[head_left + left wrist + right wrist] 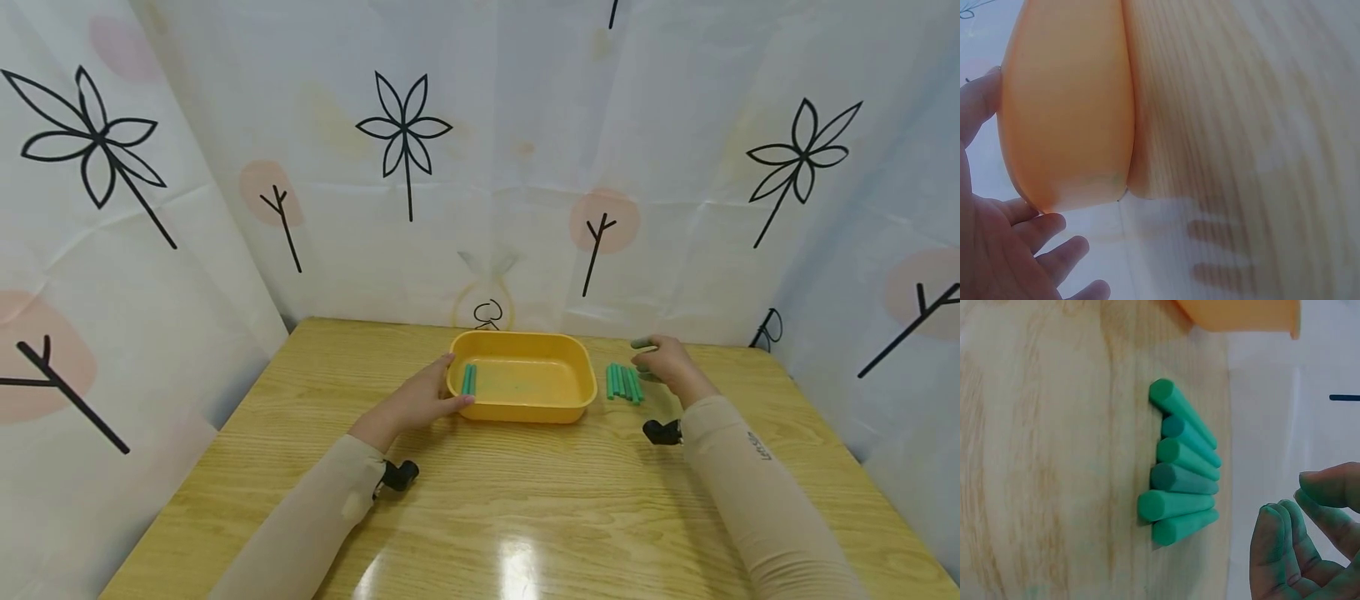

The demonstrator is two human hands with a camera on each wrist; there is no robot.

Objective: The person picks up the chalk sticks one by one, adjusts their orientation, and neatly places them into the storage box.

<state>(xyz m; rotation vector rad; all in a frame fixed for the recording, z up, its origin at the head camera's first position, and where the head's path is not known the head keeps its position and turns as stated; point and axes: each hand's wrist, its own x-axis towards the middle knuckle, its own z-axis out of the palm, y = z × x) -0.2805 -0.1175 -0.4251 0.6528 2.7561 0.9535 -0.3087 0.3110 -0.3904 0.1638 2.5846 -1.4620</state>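
One wood-grained tabletop [525,479] bears one yellow tray [525,412]; two green sticks [468,380] lie inside at its left end, six green sticks [1185,479] just to its right. My left hand [418,402] grips the tray's left end; my right hand [669,367], fingers loosely bent, hovers beside the six.

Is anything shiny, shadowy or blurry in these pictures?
Head view: bright glare on the wooden table near the bottom edge; left wrist view: hazy and soft, with dark finger-shaped patches, shadow or reflection, near the left hand; right wrist view: green sticks fairly clear.
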